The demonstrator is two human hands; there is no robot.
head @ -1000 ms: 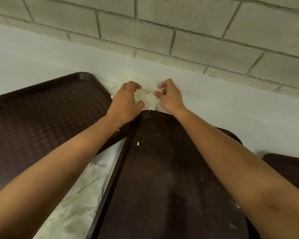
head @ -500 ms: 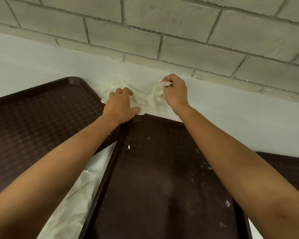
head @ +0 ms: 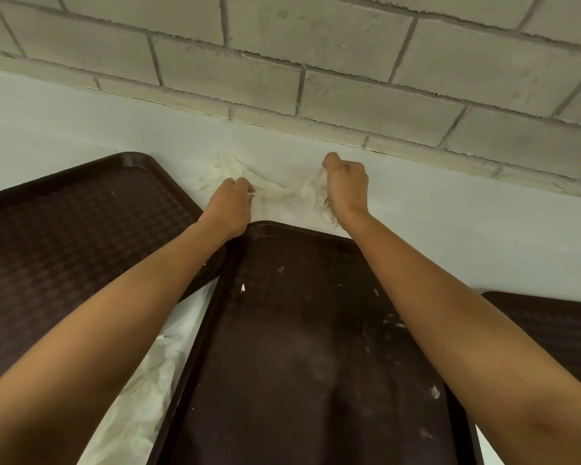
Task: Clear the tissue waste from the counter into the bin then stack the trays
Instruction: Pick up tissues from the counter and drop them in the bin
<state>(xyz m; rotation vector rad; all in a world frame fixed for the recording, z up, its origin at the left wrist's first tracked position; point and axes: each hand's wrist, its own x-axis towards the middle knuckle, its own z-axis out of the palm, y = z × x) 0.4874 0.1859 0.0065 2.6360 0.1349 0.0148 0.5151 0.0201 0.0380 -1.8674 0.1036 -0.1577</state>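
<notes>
Crumpled white tissue lies on the white counter behind the trays, near the wall. My left hand grips its left part with curled fingers. My right hand is a fist closed round the tissue's right part, lifting it slightly. A dark brown tray with white crumbs lies in the middle under my arms. A second brown tray lies at the left. A third tray shows at the right edge. More tissue lies between the left and middle trays.
A grey brick wall rises right behind the counter. Bare white counter stretches to the right of my right hand and at the far left behind the left tray.
My right hand has closed into a fist on the tissue and moved right, away from my left hand. The tissue now stretches between both hands.
</notes>
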